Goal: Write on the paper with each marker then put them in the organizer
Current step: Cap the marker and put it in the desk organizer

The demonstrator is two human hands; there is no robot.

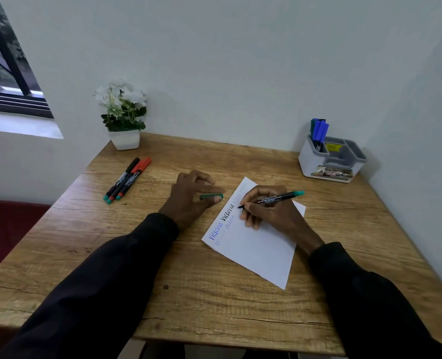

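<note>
Green-ended marker (274,199) sits clamped in our right hand (266,211), tip on the paper (256,247). Our left hand (191,198) pinches its green cap (211,196). We count three markers (126,180) lying loose on the wooden table (188,281).

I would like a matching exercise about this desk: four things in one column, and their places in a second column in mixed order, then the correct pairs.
Things:
1. green cap
2. blue markers
3. red and black markers
4. flower pot

Places:
A. in the organizer
B. lying on the table's left side
C. back left corner
D. in the left hand

Pairs: 1-D, 2-A, 3-B, 4-C
</note>
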